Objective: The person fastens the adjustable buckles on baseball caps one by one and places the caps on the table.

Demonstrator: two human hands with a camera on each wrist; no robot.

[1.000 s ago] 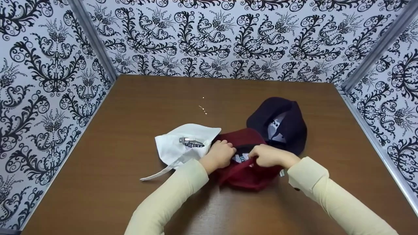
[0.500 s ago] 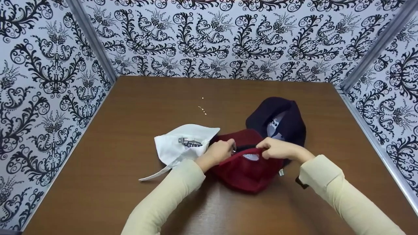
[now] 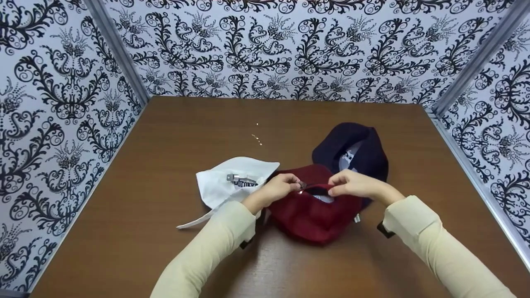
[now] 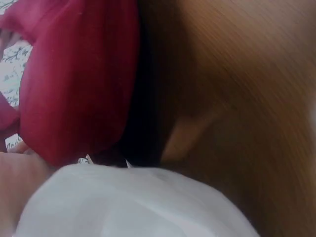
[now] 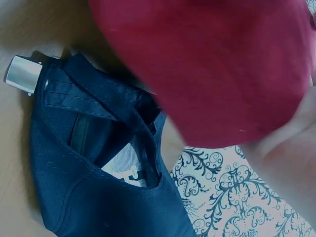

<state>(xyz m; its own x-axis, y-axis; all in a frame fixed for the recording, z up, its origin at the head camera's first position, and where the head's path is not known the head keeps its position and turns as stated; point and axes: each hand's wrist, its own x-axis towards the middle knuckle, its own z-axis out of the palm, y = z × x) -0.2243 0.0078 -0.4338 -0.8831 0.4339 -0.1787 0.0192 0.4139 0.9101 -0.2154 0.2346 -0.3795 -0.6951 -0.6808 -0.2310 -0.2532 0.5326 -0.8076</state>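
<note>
A dark red cap (image 3: 316, 221) lies between my two hands, its crown facing me and its back opening upward. With thumb and fingers my left hand (image 3: 275, 191) pinches the left side of that opening, at the strap, where a small metal glint shows. My right hand (image 3: 358, 185) pinches the rim on the opposite side. In the left wrist view the red crown (image 4: 84, 74) fills the upper left, with a pale sleeve (image 4: 133, 202) below it. Red fabric (image 5: 212, 74) also covers the top of the right wrist view.
Left of the red cap lies a white cap (image 3: 217, 188) with a metal buckle and its strap trailing toward me. Behind at right is a navy cap (image 3: 374, 159); its metal buckle (image 5: 23, 74) shows in the right wrist view. Patterned walls (image 3: 265, 49) enclose the wooden table (image 3: 186, 128).
The red cap's rim has been pulled up and its opening has narrowed from view. My left hand has come out of the cap to its strap; my right hand has shifted slightly right and up.
</note>
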